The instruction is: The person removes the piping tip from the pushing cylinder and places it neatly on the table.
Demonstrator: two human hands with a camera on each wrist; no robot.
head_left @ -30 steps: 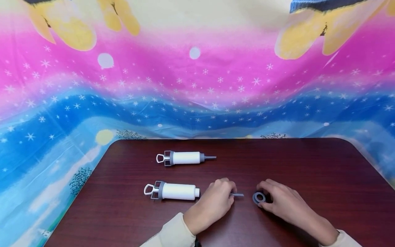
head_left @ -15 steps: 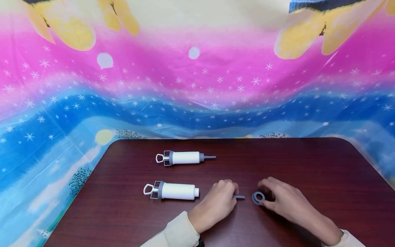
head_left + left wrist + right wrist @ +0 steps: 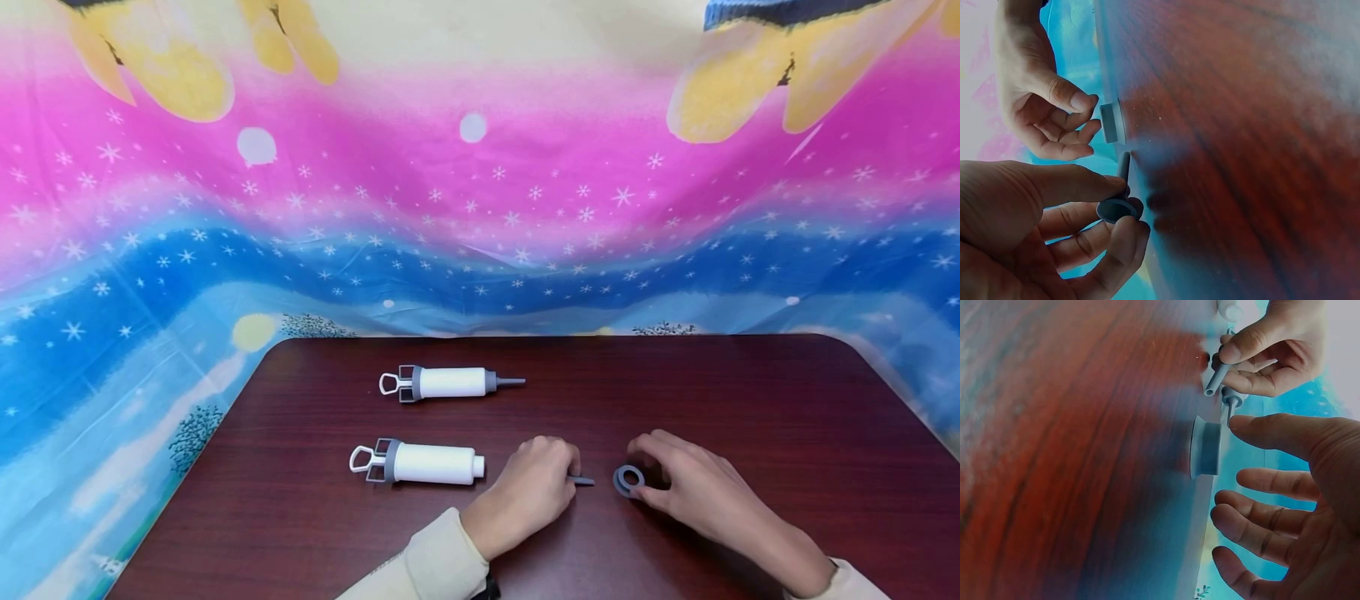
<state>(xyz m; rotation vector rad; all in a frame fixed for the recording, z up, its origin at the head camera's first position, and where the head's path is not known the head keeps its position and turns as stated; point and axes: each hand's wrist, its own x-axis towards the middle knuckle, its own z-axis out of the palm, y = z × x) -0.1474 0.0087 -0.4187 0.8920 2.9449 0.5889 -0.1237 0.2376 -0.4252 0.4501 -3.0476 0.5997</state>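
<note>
My left hand (image 3: 521,487) pinches a grey nozzle (image 3: 1124,167), a thin tube with a flared, funnel-like base. In the head view only the nozzle's narrow end shows past the fingers, aimed at a grey ring (image 3: 620,490). That ring stands on the table, a flanged collar in the right wrist view. Around its right side my right hand (image 3: 693,483) is spread, thumb and fingers slightly curved; in the right wrist view the fingers are apart from it. Left of my left hand lies a white syringe (image 3: 433,464) with a grey collar, loop handle and bare stub tip.
Farther back on the brown table (image 3: 720,400) lies a second white syringe (image 3: 453,383), with a grey nozzle on its tip. A printed pink and blue cloth (image 3: 480,208) hangs behind the table's far edge.
My left hand has shifted slightly to the right with the nozzle, then stayed nearly still. My right hand and the ring have hardly moved.
</note>
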